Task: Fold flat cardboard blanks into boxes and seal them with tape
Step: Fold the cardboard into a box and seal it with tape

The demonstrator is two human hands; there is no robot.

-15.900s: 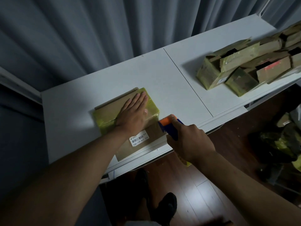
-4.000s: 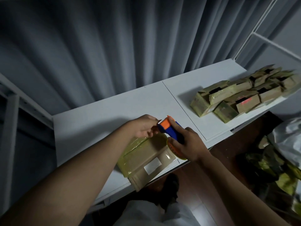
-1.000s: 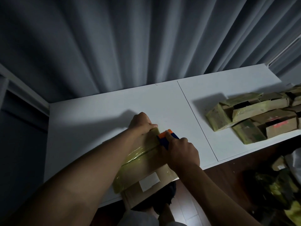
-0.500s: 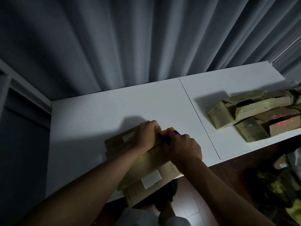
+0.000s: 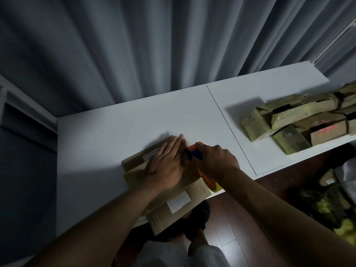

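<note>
Your left hand (image 5: 167, 164) lies flat and open, palm down, fingers together and pointing away from you, pressing on the top of the cardboard box (image 5: 169, 191). That looks like a hold-down: it keeps the flaps shut and stops the box sliding while the tape goes on. Your right hand (image 5: 215, 164) is closed around the tape dispenser (image 5: 194, 151), whose orange and blue head sits just beside your left fingertips at the far right corner of the box. The tape roll (image 5: 210, 183) shows below your wrist, yellowish with an orange core. The two hands are almost touching, which suits the job, since the strip seems to start or end right where your palm is bearing down. Whether the blade is touching the cardboard I cannot tell; your hands hide it.

The box lies askew on the near edge of the white table (image 5: 115, 135), its near end overhanging toward your body. A white label (image 5: 178, 201) sits on that near part, and a smaller label (image 5: 151, 152) shows on the far flap by your left hand. Glossy tape already seems to cover part of the top.

Well apart to the right, past a seam in the tabletop, lies a heap of taped boxes (image 5: 300, 124), probably finished ones. Grey pleated curtains (image 5: 154, 45) hang behind the table. Below the table edge is dark wooden floor (image 5: 240, 218), and at lower right a dim pile of bags or wrapping (image 5: 327, 205), too dark to identify.
</note>
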